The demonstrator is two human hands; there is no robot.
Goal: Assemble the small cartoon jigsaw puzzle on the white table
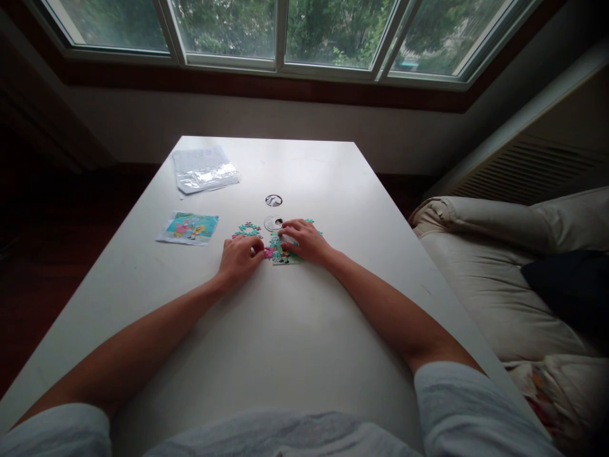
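A partly joined jigsaw puzzle [280, 256] with a colourful cartoon print lies flat on the white table [266, 330]. At its left edge my left hand [240, 257] is closed in a pinch, fingertips on a pink puzzle piece [268, 252]. My right hand [305, 241] rests over the puzzle's right part, thumb and fingers apart, covering some of it. Loose puzzle pieces [247, 230] in green and red are heaped just beyond my left hand. More green pieces [310, 221] show behind the right hand.
Left of the hands lies a picture sheet [189, 228] with a cartoon print. A clear plastic bag [205, 170] is at the far left of the table. Two round fittings, one a cut-out [273, 200], the other a ring [273, 223], sit mid-table. A pale sofa [485, 279] stands at right.
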